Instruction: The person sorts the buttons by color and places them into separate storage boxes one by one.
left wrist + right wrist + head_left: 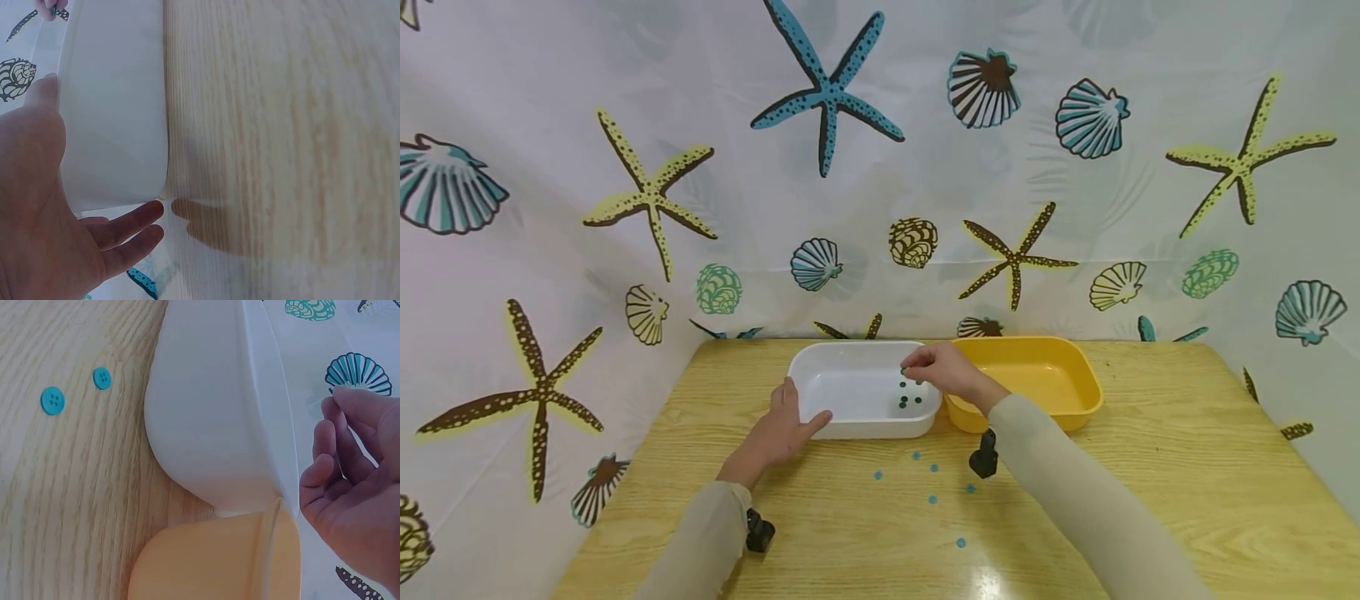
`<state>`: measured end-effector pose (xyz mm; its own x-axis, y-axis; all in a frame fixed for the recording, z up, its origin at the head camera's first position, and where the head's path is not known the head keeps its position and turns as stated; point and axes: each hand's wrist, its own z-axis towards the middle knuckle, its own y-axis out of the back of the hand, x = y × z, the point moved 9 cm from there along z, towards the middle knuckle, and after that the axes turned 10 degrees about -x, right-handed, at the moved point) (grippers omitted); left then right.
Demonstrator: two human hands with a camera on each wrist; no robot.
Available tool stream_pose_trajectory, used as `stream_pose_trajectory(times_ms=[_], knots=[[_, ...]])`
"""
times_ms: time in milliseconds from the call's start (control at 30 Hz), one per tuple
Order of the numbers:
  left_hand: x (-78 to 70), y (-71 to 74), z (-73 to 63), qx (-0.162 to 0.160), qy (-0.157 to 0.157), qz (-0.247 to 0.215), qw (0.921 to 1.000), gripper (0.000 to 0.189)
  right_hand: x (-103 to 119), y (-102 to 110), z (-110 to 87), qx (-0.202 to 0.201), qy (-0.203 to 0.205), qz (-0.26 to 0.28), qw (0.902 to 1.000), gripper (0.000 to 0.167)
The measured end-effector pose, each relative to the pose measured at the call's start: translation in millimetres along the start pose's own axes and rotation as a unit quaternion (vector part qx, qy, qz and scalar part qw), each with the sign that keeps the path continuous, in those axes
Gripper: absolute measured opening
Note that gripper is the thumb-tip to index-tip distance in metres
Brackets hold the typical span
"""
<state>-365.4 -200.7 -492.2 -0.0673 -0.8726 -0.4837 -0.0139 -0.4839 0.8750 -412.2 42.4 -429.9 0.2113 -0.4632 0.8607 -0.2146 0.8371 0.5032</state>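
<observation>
Over the right end of a white tray (838, 428), my right hand (946, 369) pinches a small green button (904, 372) between thumb and fingertips. Below it, several dark green buttons (903, 400) lie on the tray's floor. My left hand (778, 429) touches the tray's near left corner, thumb laid along the front rim and fingers at the left end. In the left wrist view, this hand's fingers (128, 228) stretch fairly straight past the tray's end wall. The button is hidden from the right wrist view, where the right hand (356, 456) shows curled fingers.
An orange tray (1078, 412) stands right beside the white one, under my right forearm. Several blue buttons (932, 500) are scattered on the wooden table (1195, 467) in front; the right wrist view shows holes in a blue button (53, 400). A shell-patterned cloth (865, 200) hangs behind.
</observation>
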Motion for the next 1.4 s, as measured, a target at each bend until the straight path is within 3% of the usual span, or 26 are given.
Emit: stream_pose_trajectory(times_ms=[400,867,1133,1400], knots=[[-1.1,-1.4,0.7,0.001,0.002,0.001,1.0,0.108,-2.6,-5.6,8.4,-0.014,-0.033,0.003,0.9994,0.021],[-1.4,-3.3,-0.2,0.002,0.009,-0.005,0.9999,0.106,-3.0,-16.6,14.7,-0.018,-0.042,0.006,0.9989,0.025],[-3.8,-0.1,-1.2,-0.005,-0.006,0.002,1.0,0.102,-3.2,-22.1,14.9,-0.015,-0.04,0.012,0.999,0.03],[1.2,0.9,-0.5,-0.008,-0.008,0.008,0.9999,0.112,7.9,-16.9,8.5,-0.011,-0.029,0.006,0.9995,0.03]])
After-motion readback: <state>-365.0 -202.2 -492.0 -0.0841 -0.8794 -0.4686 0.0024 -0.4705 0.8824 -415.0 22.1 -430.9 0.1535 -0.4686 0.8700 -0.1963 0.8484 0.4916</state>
